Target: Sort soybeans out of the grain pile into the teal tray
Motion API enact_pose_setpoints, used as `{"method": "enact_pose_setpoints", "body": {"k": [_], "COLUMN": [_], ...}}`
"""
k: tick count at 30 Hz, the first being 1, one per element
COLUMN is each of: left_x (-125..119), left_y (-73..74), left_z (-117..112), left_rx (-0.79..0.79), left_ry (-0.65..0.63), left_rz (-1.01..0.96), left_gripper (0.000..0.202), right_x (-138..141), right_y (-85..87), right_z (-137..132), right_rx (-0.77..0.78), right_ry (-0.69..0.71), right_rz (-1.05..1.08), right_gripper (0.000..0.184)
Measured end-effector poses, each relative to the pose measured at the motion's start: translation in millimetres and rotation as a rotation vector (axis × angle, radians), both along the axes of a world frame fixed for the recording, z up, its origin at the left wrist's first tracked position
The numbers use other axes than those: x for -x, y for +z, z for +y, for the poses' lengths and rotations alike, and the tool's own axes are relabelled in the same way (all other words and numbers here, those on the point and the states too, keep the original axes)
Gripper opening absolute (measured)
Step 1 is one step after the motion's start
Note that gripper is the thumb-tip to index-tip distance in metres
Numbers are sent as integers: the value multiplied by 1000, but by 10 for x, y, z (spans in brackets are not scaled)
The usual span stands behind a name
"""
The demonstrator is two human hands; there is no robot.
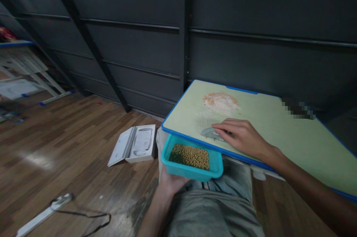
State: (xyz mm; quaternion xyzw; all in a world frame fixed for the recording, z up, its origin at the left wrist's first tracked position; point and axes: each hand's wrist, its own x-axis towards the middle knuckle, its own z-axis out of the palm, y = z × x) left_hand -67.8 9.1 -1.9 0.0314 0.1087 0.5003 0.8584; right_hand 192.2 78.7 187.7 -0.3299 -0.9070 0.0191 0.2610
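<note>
My left hand [173,182] holds a turquoise plastic tub [184,172] from below, just under the table's front edge. Round tan beans, which look like soybeans [192,156], cover the tub's floor. On the tabletop, my right hand [240,134] pinches a clear protractor [210,133] between thumb and fingers, close to the edge above the tub. A few loose beans lie by the protractor. Farther back is a pile of white grains [223,105], perhaps rice, mixed with orange-yellow kernels [213,97].
The pale green table [279,133] has a blue rim and stands against a dark panelled wall [134,43]. A pixelated dark object [298,108] sits at its far right. On the wooden floor are an open white box [143,142] and a white strip with a black cord [46,213].
</note>
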Motion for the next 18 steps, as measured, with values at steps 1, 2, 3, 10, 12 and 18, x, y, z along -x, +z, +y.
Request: {"method": "enact_pose_setpoints", "body": {"k": [1, 2, 3, 10, 12, 18], "left_x": [-31, -64, -98, -200, -192, -185], "left_y": [43, 92, 143, 216, 178, 205], "left_z": [-9, -19, -29, -40, -39, -50], "left_rx": [-10, -25, -41, -22, -8, -10], "left_ry": [-2, -7, -13, -56, -57, -60], "left_rz": [2, 6, 10, 55, 67, 37], "left_gripper": [55, 55, 55, 49, 48, 53], "right_x": [9, 21, 36, 134, 136, 117], "right_y": [0, 2, 6, 80, 74, -5], "right_z": [-25, -49, -71, -90, -61, -111], "right_rx": [-6, -8, -8, -14, -31, -17], "right_ry": [8, 16, 23, 47, 26, 9], "right_rz": [-2, -4, -4, 35, 24, -21], "right_gripper": [27, 27, 27, 28, 28, 29]}}
